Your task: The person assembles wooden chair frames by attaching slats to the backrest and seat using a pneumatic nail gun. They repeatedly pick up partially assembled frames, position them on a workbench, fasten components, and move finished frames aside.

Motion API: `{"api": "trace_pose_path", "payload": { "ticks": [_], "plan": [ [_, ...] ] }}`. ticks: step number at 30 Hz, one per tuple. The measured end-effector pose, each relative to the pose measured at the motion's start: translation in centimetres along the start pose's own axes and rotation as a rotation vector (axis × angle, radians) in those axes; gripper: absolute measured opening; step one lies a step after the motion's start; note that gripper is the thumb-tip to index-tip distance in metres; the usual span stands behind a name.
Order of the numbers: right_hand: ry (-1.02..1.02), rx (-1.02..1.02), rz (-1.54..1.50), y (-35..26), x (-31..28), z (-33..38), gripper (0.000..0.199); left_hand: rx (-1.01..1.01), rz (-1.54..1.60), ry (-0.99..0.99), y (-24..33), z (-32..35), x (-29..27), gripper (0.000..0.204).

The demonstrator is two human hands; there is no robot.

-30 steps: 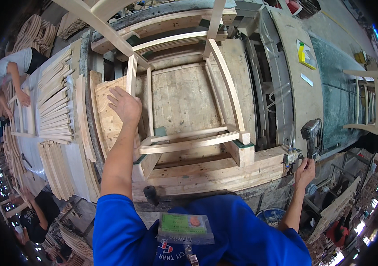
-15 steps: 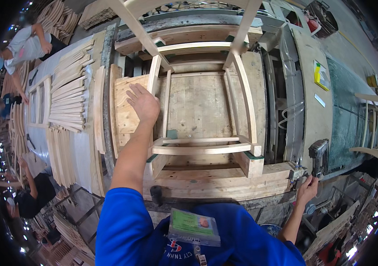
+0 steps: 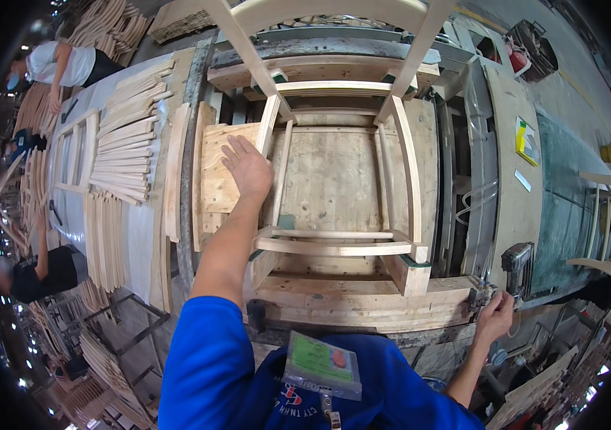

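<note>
The right hand [image 3: 494,316] shifts from the nail gun [image 3: 517,264] toward the valve [image 3: 481,294]. A co-worker [image 3: 61,64] straightens, arm drawn back from a small frame [image 3: 77,154]. The view swings slightly left.

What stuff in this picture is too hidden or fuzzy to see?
All in the head view:
- Chair frame: the tops of its back posts are cut off by the upper edge.
- Left hand: its far side is hidden by the hand itself.
- Right hand: its curled fingers hide whether it holds anything.
- Badge: its small print is too blurred.
</note>
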State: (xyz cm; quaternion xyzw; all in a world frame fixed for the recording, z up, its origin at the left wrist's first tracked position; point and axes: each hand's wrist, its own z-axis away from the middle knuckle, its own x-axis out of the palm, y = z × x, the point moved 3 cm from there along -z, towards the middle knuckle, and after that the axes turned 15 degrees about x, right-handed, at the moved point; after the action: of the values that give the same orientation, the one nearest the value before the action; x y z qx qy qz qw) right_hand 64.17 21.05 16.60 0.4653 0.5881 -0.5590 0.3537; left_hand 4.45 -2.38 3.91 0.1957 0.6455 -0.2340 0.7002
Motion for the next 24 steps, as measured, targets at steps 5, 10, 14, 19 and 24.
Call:
{"api": "trace_pose_path", "payload": {
  "ticks": [5,10,14,19,24],
  "plan": [
    [-0.679,-0.511,-0.337,-12.1,3.7,11.8,0.022,0.040,0.114,0.091,-0.4,0.6,0.2,0.100],
    [-1.204,-1.247,-0.247,-17.7,5.3,27.0,0.034,0.135,0.365,0.007,-4.4,5.2,-0.4,0.087],
    [-1.151,-1.396,-0.137,-18.2,7.5,33.5,0.031,0.112,0.652,-0.064,-6.3,9.4,-3.0,0.071],
    [-1.097,-1.278,-0.149,-17.0,7.6,35.0,0.024,0.076,0.721,0.105,-10.5,15.3,-3.6,0.060],
    [-1.364,-0.877,-0.127,-15.3,5.0,31.4,0.026,0.046,0.743,0.267,-11.9,16.7,-3.6,0.052]
  ]
}}
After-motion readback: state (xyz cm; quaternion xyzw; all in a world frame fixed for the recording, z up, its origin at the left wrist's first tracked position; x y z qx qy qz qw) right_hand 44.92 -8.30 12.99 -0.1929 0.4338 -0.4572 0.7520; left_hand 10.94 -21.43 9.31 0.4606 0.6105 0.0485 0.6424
